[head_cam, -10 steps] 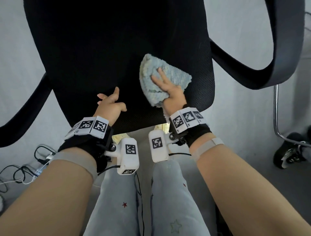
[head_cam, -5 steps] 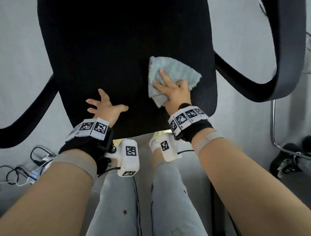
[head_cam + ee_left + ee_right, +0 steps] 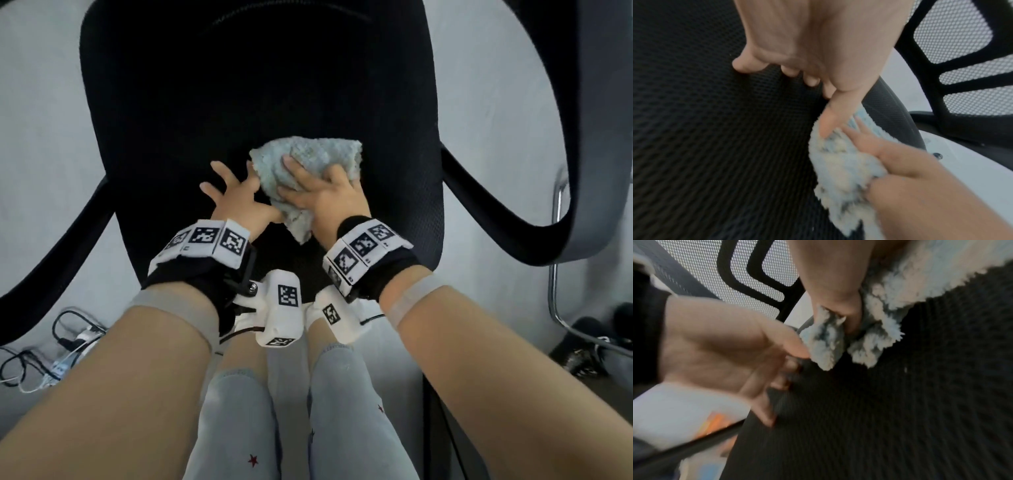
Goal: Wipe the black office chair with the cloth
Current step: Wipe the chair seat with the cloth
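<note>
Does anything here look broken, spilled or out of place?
Nothing looks damaged or spilled. The fluffy light-blue cloth is bunched rather than flat under the right hand on the black mesh chair seat. The left hand rests beside it. A tangle of cables lies on the floor.

Ahead of the fingers: bare black mesh seat (image 3: 260,102), open room w/ nothing on it up to the far edge. Btwn the two hands almost no gap: left hand (image 3: 239,202) thumb touches the cloth (image 3: 308,164) under the right hand (image 3: 325,198). Right of the right fingers the armrest (image 3: 589,171) curves round and blocks. Left of the left fingers the other armrest (image 3: 58,246) slopes down. Behind the wrists: knees, floor cables (image 3: 51,356).
</note>
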Available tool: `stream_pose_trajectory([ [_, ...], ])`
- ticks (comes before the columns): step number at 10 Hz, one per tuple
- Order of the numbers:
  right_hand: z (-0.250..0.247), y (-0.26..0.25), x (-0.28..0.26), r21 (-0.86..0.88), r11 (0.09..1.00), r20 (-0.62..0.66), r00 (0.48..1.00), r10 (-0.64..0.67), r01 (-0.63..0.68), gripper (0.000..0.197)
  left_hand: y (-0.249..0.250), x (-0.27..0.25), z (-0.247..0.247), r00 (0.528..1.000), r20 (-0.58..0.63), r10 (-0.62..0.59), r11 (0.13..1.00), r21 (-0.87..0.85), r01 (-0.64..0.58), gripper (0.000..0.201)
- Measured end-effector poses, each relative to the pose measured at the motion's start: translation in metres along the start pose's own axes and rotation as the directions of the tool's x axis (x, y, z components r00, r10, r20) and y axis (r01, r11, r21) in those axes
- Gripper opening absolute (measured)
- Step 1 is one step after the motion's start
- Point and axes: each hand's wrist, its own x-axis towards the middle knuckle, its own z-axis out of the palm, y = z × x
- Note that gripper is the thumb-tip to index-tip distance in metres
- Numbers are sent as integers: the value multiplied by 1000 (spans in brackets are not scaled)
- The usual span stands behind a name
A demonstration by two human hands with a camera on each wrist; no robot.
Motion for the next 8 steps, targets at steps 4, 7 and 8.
stream_pose_trajectory([
  [4, -65, 78, -10, 355, 863, -608, 613, 505, -360, 53, 0, 2, -15, 992, 124, -31, 998, -44, 37, 81],
  [7, -8, 11, 12, 58, 997, -153, 988, -37, 46, 46, -3, 8, -13, 981, 192, -24, 1000, 11, 22, 87],
  [8, -23, 43, 19, 125, 989, -318, 942, 110, -73, 45, -4, 8, -19, 973, 228, -14, 999, -32, 22, 83],
])
